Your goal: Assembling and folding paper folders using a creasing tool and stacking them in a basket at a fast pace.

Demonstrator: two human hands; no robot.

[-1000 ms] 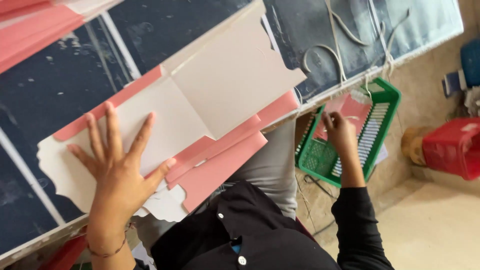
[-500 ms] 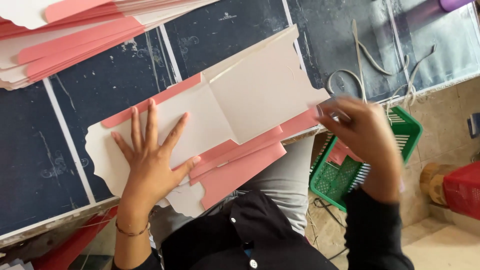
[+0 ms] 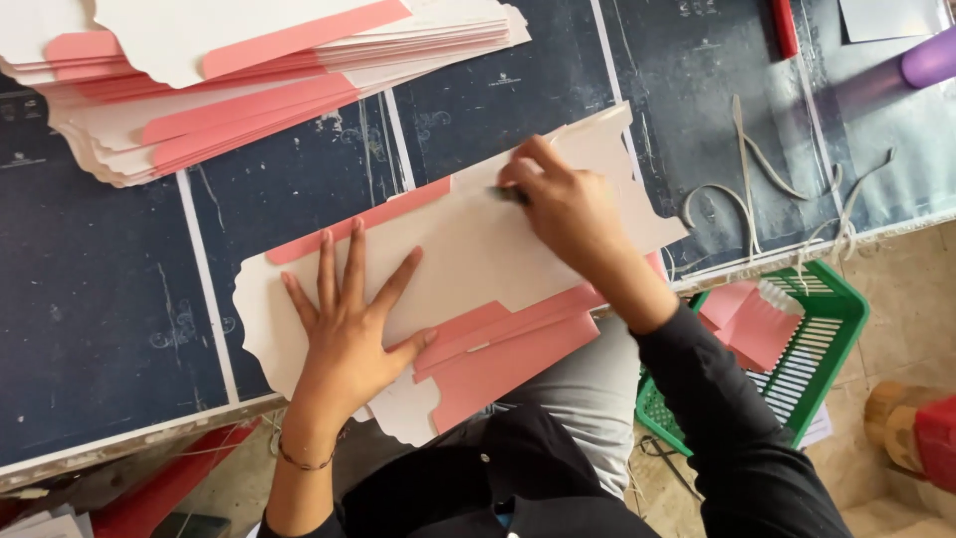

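Now the right hand (image 3: 563, 204) has left the basket (image 3: 832, 329) and presses bunched fingers on the card (image 3: 468, 249); left hand (image 3: 349, 324) stays flat, fingers spread.

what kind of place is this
Probably a small workshop for making card boxes or folders: a stack of die-cut pink and cream sheets, one flat blank on the dark worktable, a green basket of scraps.

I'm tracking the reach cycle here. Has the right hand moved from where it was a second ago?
Yes. The right hand has left the green basket beside the table and now rests on the folded cardboard sheet, up on the table.
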